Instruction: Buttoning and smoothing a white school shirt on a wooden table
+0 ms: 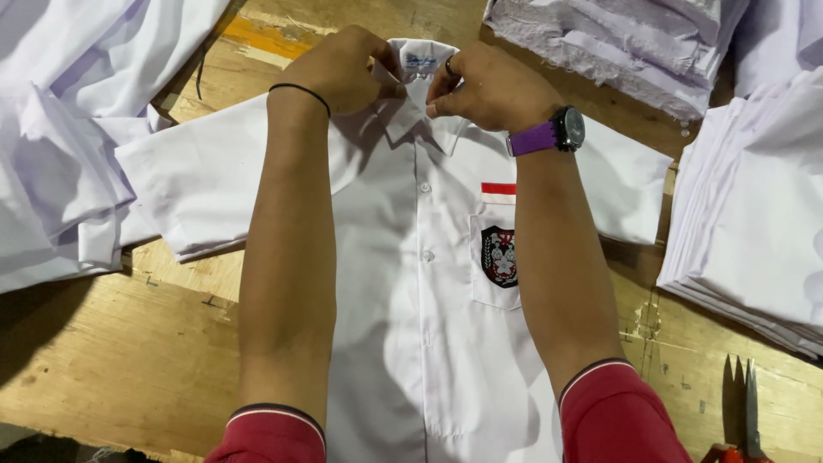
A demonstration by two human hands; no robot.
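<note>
Pinching the collar (417, 94) of a white shirt (411, 283) with both hands at the top centre of the frame.

The left hand (343, 69) has its fingers clamped on the collar's left edge, and the right hand (489, 86) has its fingers clamped on the right edge; the shirt lies flat, buttoned, down the middle of the wooden table (129, 351). Its sleeves spread toward both sides. Crumpled white cloth (69, 129) crowds the upper left, a folded stack (754, 223) borders the right edge, and another pile (617, 43) sits at upper right. Bare wood shows at lower left; scissors (744, 411) lie at lower right.
</note>
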